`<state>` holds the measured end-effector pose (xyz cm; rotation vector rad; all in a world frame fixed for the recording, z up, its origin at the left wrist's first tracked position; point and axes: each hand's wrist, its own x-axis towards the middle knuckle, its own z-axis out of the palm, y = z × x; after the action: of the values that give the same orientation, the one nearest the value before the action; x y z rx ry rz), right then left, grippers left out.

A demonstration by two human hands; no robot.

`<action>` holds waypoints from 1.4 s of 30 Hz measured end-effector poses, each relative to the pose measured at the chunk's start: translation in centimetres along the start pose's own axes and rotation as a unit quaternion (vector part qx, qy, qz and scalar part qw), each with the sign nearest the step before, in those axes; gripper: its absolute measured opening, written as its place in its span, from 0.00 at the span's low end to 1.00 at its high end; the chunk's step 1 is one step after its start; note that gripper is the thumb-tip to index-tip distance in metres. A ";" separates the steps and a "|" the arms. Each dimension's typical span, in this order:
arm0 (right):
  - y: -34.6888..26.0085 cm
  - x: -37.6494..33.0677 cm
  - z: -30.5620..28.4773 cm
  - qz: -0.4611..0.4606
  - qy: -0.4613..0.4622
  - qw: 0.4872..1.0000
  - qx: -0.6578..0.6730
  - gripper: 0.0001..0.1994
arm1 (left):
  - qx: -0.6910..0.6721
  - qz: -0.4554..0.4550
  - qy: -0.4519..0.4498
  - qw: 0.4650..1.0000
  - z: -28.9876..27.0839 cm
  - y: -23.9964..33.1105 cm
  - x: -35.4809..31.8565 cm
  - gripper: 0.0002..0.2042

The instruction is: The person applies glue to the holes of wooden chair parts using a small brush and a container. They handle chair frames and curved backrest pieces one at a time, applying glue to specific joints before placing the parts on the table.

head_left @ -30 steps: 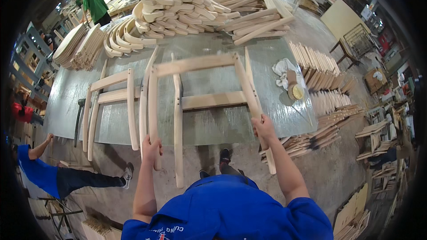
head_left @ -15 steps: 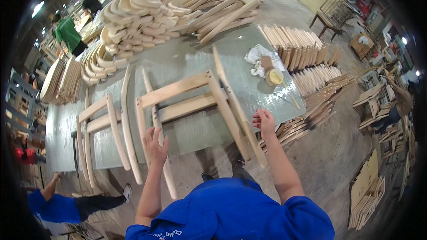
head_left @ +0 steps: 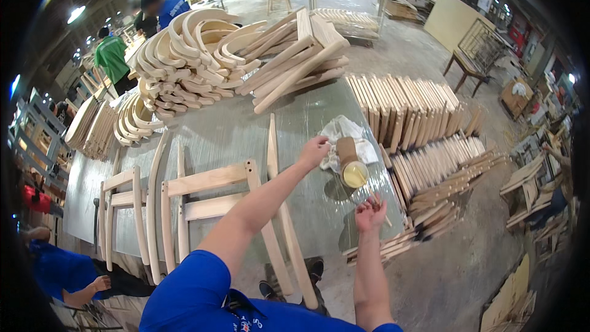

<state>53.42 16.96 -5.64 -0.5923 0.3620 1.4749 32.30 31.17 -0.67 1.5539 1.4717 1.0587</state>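
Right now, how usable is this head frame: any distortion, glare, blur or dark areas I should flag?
Head view: strong fisheye bending, so the table edge and stacked slats curve toward the rim; black corners ring the picture; ceiling lamps blow out at upper left; the table top shows soft sheen; the left hand by the jar and the right hand look reasonably sharp; far background is dim.

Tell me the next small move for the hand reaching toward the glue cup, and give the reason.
Probably close the left hand around the brown cup of pale glue. The hand is open, right beside the cup and the white rag on the table, not yet gripping. The right hand is open and empty.
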 end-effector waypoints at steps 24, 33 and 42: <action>-3.5 -14.7 5.9 -0.236 -0.271 0.864 -0.353 0.05 | -0.447 -0.239 -0.131 0.852 -4.6 2.1 -13.5 0.17; 14.3 -23.9 10.6 -0.224 -0.440 0.589 -0.640 0.04 | -0.573 -0.278 0.030 0.770 -19.3 0.0 -31.3 0.21; 27.6 -26.4 6.9 -0.037 -0.437 0.592 -0.676 0.08 | -0.531 -0.195 0.244 0.788 -26.7 -1.3 -41.3 0.18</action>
<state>23.12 -0.83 10.86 -0.8885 -1.7307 1.5466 7.08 -10.61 5.35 0.1630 1.0399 1.6678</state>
